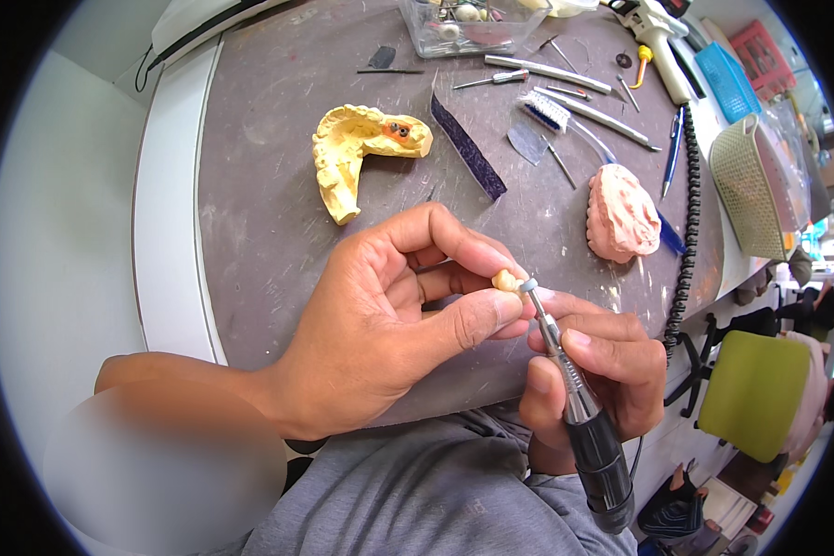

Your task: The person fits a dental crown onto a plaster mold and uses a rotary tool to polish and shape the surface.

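Small tooth-coloured piece (505, 281) partly covered by left hand (389, 306). Right hand (616, 357) partly hidden by the handpiece (595, 449). Clear box (423, 42) cut off by upper edge. Left forearm (190, 380) partly obscured by blur.

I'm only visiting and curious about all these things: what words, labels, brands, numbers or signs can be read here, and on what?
None can be read with certainty.
Rotary handpiece: small marks on its metal part, too small to read.
Grey clothing: a faint patch, too blurred to tell whether it is lettering.
Yellow dental model and pink moulded piece: no lettering visible.
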{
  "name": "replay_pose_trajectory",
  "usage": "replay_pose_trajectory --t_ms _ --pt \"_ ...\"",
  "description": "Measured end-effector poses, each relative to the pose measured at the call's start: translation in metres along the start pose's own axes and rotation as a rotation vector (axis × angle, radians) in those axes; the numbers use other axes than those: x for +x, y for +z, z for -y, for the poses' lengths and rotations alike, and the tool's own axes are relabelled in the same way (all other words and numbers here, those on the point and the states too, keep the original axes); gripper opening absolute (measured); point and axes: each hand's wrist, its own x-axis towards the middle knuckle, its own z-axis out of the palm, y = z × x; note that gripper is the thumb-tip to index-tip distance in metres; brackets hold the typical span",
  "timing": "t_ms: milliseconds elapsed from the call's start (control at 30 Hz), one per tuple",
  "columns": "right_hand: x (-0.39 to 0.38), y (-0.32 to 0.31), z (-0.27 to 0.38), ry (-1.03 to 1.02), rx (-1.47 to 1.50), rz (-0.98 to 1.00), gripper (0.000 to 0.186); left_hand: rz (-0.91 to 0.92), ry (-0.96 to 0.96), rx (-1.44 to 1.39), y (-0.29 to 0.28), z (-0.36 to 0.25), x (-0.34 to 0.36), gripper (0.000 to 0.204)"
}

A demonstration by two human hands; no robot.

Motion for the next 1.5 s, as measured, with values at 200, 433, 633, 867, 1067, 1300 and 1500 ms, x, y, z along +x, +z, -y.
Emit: replay_pose_trajectory --t_ms 200,433,633,867,1067,1300,1500 --pt "-0.0019 -0.0017 -0.0019 -0.017 0.011 -0.014 0.035 -0.002 -0.01 -0.013 -0.0001 0.0 0.0007 0.019" --pt "-0.002 -0.0033 -0.0019 -0.014 0.014 -0.014 0.035 -0.012 -0.007 -0.018 0.0005 0.0004 0.0004 0.018" --pt "-0.0033 -0.0028 -0.0029 -0.012 0.013 -0.022 0.034 -0.007 0.022 0.019 -0.0005 0.0024 0.0008 0.018" --pt "-0.0028 -0.0007 -0.0024 -0.007 0.015 -0.035 0.034 -0.007 0.026 0.036 -0.0006 0.0021 0.0011 0.019" --pt "-0.0013 -0.0022 -0.0015 -0.011 0.011 -0.003 0.034 0.007 0.032 0.051 -0.0014 0.0015 0.001 0.019" --pt "-0.0024 -0.003 -0.0011 -0.001 0.004 0.008 0.034 0.01 0.029 0.056 -0.0018 0.0013 0.0014 0.019" --pt "-0.0029 -0.0037 -0.0009 0.005 0.009 0.018 0.034 0.006 0.032 0.068 -0.0009 0.0011 0.0012 0.019"
